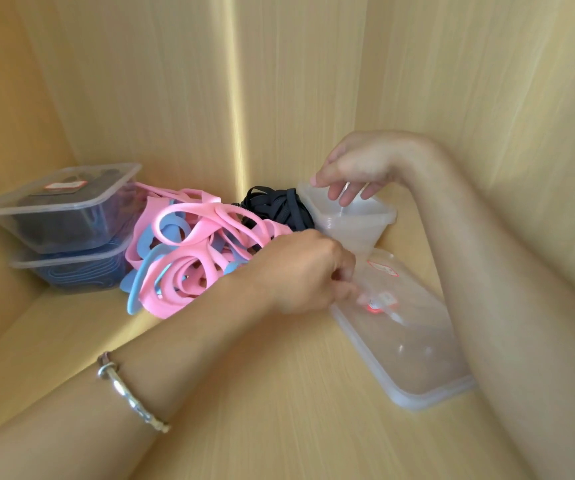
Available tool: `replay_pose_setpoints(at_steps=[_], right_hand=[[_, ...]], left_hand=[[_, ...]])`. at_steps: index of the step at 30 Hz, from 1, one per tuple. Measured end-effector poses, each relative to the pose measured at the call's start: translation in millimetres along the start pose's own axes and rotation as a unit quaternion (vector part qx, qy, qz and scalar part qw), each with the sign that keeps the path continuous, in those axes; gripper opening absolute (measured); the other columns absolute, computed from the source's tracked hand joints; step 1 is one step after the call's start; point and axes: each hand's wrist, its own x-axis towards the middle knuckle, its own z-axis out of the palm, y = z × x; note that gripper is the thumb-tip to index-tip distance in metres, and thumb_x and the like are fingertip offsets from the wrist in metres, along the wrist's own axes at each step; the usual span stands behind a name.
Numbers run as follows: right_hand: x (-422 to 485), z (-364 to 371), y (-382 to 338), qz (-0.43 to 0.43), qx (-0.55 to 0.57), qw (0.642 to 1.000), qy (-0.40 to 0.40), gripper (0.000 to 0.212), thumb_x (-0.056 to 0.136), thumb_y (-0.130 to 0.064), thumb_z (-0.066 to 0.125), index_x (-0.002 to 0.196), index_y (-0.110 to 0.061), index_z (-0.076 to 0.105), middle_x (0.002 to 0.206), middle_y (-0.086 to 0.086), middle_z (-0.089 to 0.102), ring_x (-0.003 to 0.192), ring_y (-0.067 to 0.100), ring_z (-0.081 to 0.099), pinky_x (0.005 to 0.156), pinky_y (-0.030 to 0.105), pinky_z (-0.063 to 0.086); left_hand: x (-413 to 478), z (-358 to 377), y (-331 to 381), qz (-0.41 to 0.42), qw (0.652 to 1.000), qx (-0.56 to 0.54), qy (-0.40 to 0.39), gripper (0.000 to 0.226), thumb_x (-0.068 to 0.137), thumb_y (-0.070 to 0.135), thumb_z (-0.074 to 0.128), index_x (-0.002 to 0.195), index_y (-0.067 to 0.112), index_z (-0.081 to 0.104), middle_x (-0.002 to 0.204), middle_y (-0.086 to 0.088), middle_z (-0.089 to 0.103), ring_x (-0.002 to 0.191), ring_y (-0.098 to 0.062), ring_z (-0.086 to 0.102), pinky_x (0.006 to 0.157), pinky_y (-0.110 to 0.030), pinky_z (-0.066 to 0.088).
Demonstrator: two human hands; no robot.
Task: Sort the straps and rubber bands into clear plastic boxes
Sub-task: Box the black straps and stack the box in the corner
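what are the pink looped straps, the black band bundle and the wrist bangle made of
Pink looped straps: probably silicone or soft rubber, smooth and matte, bending in springy curves. Black bundle of flat bands: likely woven elastic, dull, limp; weave too blurred to confirm. Silver bangle: metal, by its bright glints.

strap pile (pixel 189 244) blocks rear, wooden floor (pixel 279 410) seemingly open

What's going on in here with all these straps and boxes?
A person is sorting in a wooden cupboard. The right hand grips the rim of an open, tilted box. The left hand reaches to a lid lying flat; blur hides whether it holds it. Pink and blue straps and black bands lie loose. Two lidded boxes sit stacked at left.
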Motion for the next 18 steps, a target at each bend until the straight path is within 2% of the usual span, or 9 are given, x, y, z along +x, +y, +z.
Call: replay_pose_setpoints(at_steps=[3, 6, 8, 12, 18], right_hand=[[2, 2, 2, 0.003, 0.002, 1.0, -0.004, 0.03, 0.094, -0.036, 0.059, 0.114, -0.014, 0.061, 0.095, -0.001, 0.069, 0.088, 0.015, 0.069, 0.083, 0.033, 0.051], [4, 3, 3, 0.006, 0.003, 1.0, -0.009, 0.031, 0.094, -0.036, 0.059, 0.115, -0.013, 0.061, 0.093, -0.001, 0.068, 0.086, 0.015, 0.069, 0.084, 0.034, 0.051], [5, 4, 3, 0.007, 0.002, 1.0, -0.012, 0.031, 0.094, -0.036, 0.059, 0.115, -0.013, 0.061, 0.092, -0.001, 0.068, 0.086, 0.016, 0.069, 0.085, 0.034, 0.05], [6, 4, 4, 0.009, 0.002, 1.0, -0.012, 0.03, 0.094, -0.036, 0.059, 0.114, -0.013, 0.062, 0.094, -0.001, 0.068, 0.088, 0.017, 0.069, 0.083, 0.033, 0.05], [6, 4, 4, 0.012, 0.007, 1.0, -0.014, 0.028, 0.094, -0.037, 0.06, 0.111, -0.015, 0.061, 0.101, 0.003, 0.069, 0.091, 0.017, 0.069, 0.082, 0.033, 0.05]], left_hand=[[-4, -5, -4, 0.007, 0.992, -0.075, -0.104, 0.025, 0.074, 0.044, 0.077, 0.092, 0.028, 0.075, 0.093, 0.012, 0.071, 0.087, -0.005, 0.062, 0.081, -0.034, 0.05], [-5, -9, -9, 0.031, 0.985, -0.099, -0.138, 0.042, 0.07, 0.043, 0.08, 0.111, 0.037, 0.071, 0.111, 0.024, 0.067, 0.104, 0.002, 0.059, 0.094, -0.03, 0.047], [-2, -5, -12, 0.034, 0.99, -0.062, -0.123, 0.04, 0.071, 0.045, 0.078, 0.109, 0.035, 0.072, 0.111, 0.022, 0.067, 0.104, -0.001, 0.059, 0.091, -0.032, 0.048], [0, 0, -16, 0.06, 0.994, -0.048, -0.079, 0.027, 0.079, 0.046, 0.068, 0.096, 0.026, 0.076, 0.097, 0.012, 0.071, 0.091, -0.008, 0.063, 0.078, -0.036, 0.05], [-1, -6, -15, 0.076, 0.996, -0.055, -0.001, 0.026, 0.089, 0.039, 0.061, 0.105, 0.023, 0.075, 0.095, 0.007, 0.073, 0.088, -0.011, 0.064, 0.075, -0.033, 0.05]])
